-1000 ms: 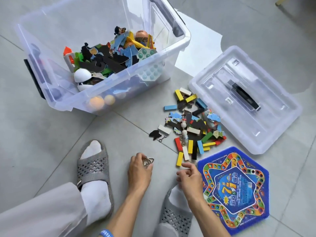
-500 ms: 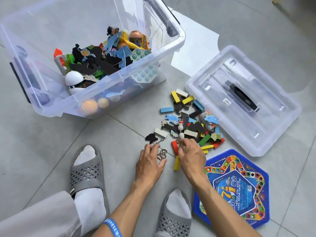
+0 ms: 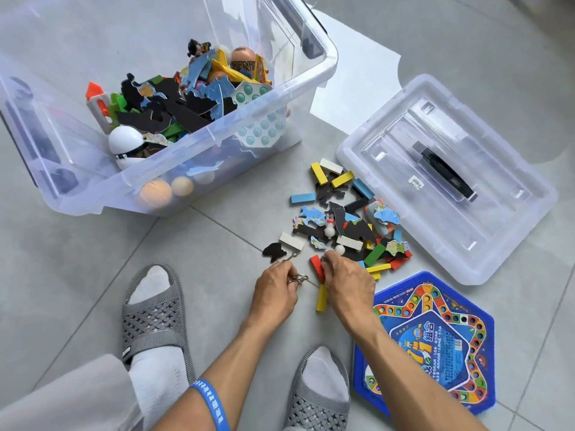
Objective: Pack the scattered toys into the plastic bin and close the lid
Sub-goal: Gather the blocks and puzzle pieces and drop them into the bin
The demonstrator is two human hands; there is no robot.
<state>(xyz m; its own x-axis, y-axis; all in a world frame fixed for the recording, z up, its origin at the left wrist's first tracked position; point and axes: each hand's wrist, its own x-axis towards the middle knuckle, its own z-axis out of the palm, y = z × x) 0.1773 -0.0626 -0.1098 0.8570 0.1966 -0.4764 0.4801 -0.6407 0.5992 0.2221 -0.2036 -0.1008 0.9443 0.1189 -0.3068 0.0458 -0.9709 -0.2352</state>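
**Grey tile floor in daylight**

I am looking down at a floor (image 3: 77, 275) of large pale grey tiles, with thin grout lines (image 3: 217, 223) running diagonally across my view. Soft, even light is falling over it, and a bright white patch (image 3: 351, 79) is showing on the tiles at the upper middle. I am seeing no walls, furniture or windows from here.

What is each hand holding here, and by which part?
The left hand pinches small metal rings at their near end. The right hand curls over the toy pile; what it holds is hidden.
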